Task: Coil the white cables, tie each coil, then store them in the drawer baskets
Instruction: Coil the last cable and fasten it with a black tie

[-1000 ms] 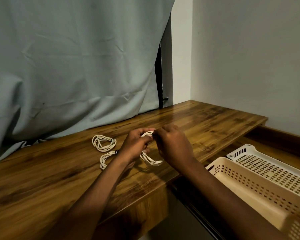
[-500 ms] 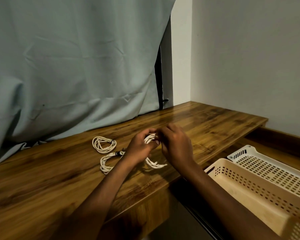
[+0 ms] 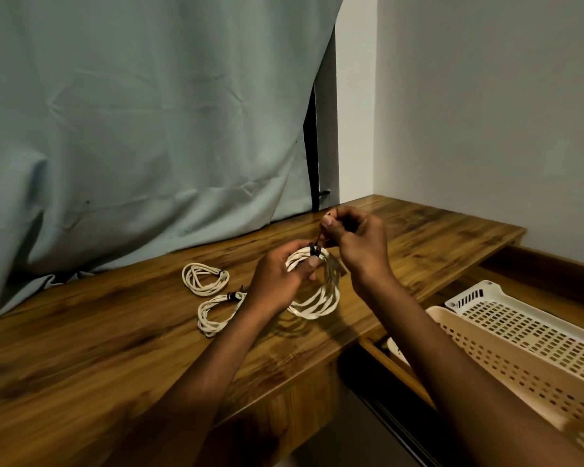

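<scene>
My left hand (image 3: 280, 281) grips a white cable coil (image 3: 317, 301) by its top, above the wooden desk (image 3: 115, 332). A dark tie (image 3: 315, 250) wraps the coil's top. My right hand (image 3: 358, 244) pinches the tie's free end and holds it up and away from the coil. Two more white coils lie on the desk to the left, each with a dark tie: one farther back (image 3: 205, 278), one nearer (image 3: 218, 313), partly hidden by my left wrist.
Two perforated plastic baskets sit in the open drawer at the lower right, a cream one (image 3: 506, 365) in front and a white one (image 3: 533, 318) behind. A pale curtain (image 3: 149, 129) hangs behind the desk. A wall stands on the right.
My right hand has risen and pulled the dark tie's end up from the coil. My left hand has lifted the coil slightly, and the coil now hangs more open.
</scene>
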